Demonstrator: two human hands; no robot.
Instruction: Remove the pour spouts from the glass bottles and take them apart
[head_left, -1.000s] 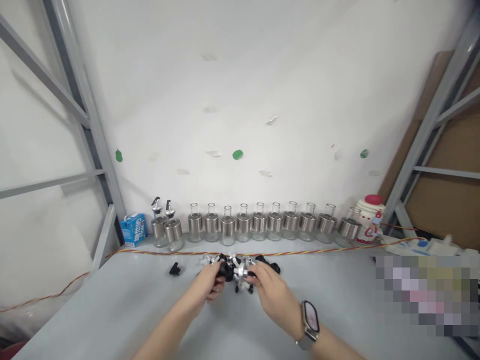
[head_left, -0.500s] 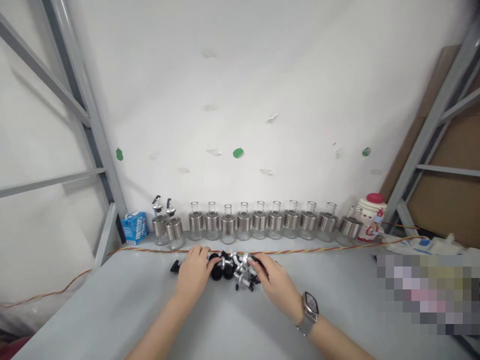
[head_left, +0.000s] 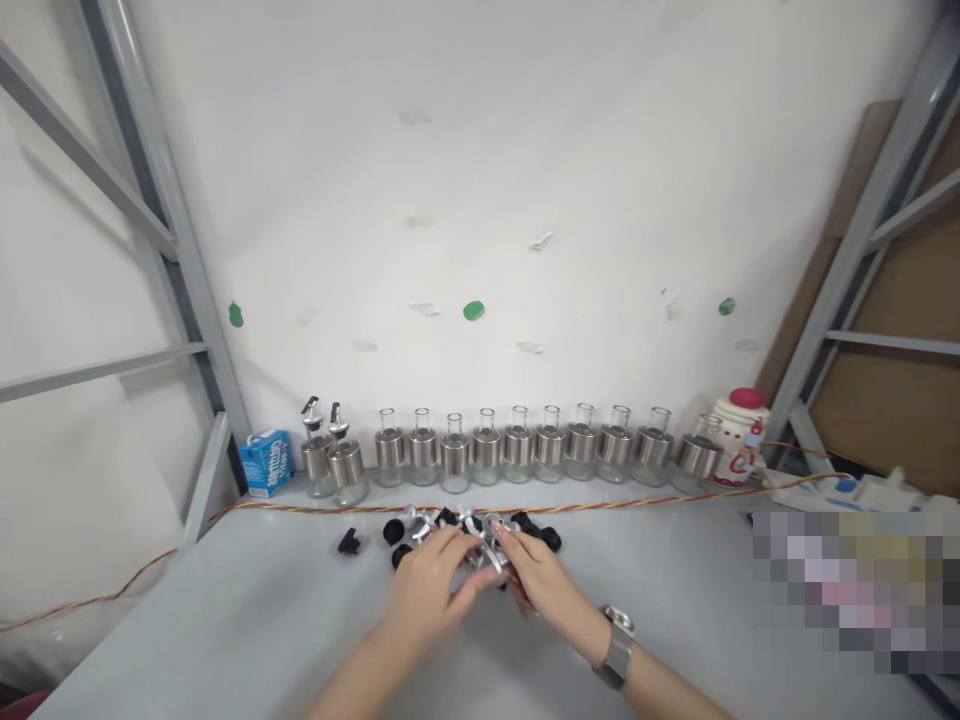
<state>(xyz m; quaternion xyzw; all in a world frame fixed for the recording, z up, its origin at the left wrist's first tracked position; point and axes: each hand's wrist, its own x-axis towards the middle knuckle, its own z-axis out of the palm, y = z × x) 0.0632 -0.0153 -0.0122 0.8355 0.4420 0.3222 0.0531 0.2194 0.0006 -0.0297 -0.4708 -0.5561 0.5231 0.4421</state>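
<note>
Between my hands is a silver pour spout [head_left: 493, 556]. My right hand [head_left: 546, 578], with a watch on its wrist, is closed on it. My left hand [head_left: 435, 580] comes up from the other side, its thumb and fingers apart around the spout's near end. Whether the thumb touches the spout I cannot tell. Loose pour spouts and black stoppers lie in a pile behind and under both hands, partly hidden. A black cap [head_left: 394, 531] sits at the pile's left side, and another black piece [head_left: 349, 542] lies farther left by itself.
Along the wall stands a row of several glass bottles [head_left: 517, 440] with steel sleeves and bare necks. Two bottles [head_left: 346, 468] at the left carry spouts. A blue carton [head_left: 265, 464], a twisted cable [head_left: 600, 503] and a red-topped white container [head_left: 739, 435] are also there.
Both hands have come closer together and nearer to me. My left hand moved right, off the left part of the pile, uncovering black caps there. The right hand has drawn a silver spout toward the left hand.
</note>
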